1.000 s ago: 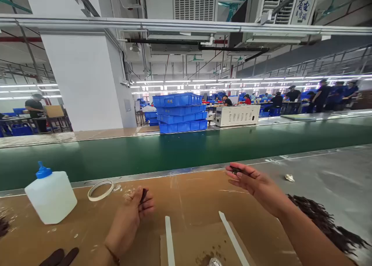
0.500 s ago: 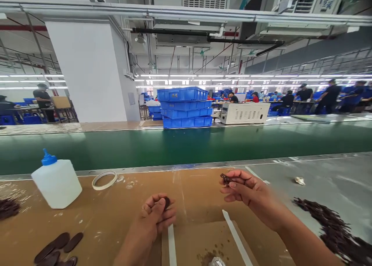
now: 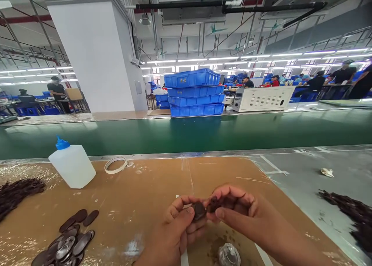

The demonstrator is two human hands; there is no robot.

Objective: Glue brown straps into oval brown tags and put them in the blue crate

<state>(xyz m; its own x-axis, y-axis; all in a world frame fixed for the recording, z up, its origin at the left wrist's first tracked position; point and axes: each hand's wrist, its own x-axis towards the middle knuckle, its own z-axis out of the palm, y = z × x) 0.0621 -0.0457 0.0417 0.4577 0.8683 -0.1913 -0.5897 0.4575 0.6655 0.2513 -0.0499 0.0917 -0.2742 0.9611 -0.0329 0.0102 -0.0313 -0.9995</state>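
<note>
My left hand [image 3: 176, 227] pinches a flat, dark brown oval disc [image 3: 199, 211] between thumb and fingers. Close beside it, my right hand [image 3: 241, 209] grips a small dark brown knobbly piece [image 3: 213, 204] at its fingertips. The two pieces are side by side; whether they touch I cannot tell. Below the hands stands a small clear container [image 3: 229, 255] on stained cardboard. Similar dark oval discs [image 3: 82, 244] lie heaped to the left, one with a shiny rim. A bunch of dark brown strips [image 3: 353, 215] rests on the right.
A white bottle with a blue spout [image 3: 72, 166] stands at left beside a tape roll [image 3: 115, 164]. More dark strips [image 3: 20, 194] lie far left. Beyond the table edge runs a green belt [image 3: 139, 133], with stacked blue crates [image 3: 196, 92] and a white machine [image 3: 263, 98] behind. People sit and stand farther back.
My hands have come together, the right moving down and left toward the left hand's disc. The view has tipped downward and shifted left, showing more of the disc heap.
</note>
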